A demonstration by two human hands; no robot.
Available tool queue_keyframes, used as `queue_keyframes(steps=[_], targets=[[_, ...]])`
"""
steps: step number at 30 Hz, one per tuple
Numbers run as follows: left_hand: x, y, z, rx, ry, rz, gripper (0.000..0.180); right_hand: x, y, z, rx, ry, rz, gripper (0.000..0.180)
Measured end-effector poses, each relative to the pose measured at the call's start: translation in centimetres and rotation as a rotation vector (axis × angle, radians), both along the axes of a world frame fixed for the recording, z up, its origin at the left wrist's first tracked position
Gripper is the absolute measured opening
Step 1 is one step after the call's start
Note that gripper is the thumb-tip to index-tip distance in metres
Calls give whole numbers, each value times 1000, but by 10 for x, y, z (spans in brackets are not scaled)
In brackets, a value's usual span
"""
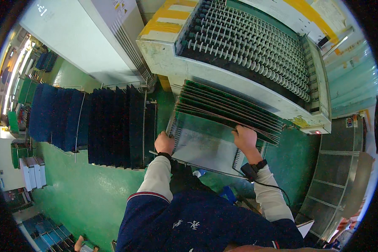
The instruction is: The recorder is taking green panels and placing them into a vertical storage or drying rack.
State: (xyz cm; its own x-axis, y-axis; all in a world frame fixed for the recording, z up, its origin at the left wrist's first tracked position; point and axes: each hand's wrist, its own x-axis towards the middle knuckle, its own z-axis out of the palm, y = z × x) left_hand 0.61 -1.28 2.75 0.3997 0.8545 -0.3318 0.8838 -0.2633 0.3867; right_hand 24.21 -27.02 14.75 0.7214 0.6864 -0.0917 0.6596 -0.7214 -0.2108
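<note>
green boards [222,105] stand in a rack [206,145] below the roller conveyor [248,50]. left hand [164,143] grips the rack's left edge, right hand [244,138] fingers curled over a board's edge. dark blue racks [113,126] at left on green floor [88,193].

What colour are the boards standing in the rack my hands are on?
Green boards, edges coppery; seen in the head view.

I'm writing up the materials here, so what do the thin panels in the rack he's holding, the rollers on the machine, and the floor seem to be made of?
Thin panels: probably rigid laminate, green faces with coppery edges; the front sheet looks pale and semi-glossy. Rollers: likely plastic or rubber discs on rods, matte grey-white. Floor: seemingly painted or coated concrete, smooth green with slight sheen. Both hands, left and right, grip the front sheet.
</note>
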Motion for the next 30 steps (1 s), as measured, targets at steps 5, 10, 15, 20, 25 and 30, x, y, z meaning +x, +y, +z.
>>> queue_keyframes(steps=[5,10,15,20,25,30], targets=[[-1,-1,0,13,0,-6,31,0,0,-1,-14,22,-9,23],[-3,-1,-7,45,-37,5,28,1,0,-2,-24,42,-9,24],[-3,-1,-9,43,-31,-9,31,0,0,-1,-50,15,-1,25],[-5,1,-13,23,-37,0,34,0,1,-1,-60,10,0,25],[-4,0,-6,28,-4,-22,34,-3,0,0,-58,9,1,24],[-2,2,-6,-34,-24,-24,34,-12,-16,-2,-18,31,79,21]])
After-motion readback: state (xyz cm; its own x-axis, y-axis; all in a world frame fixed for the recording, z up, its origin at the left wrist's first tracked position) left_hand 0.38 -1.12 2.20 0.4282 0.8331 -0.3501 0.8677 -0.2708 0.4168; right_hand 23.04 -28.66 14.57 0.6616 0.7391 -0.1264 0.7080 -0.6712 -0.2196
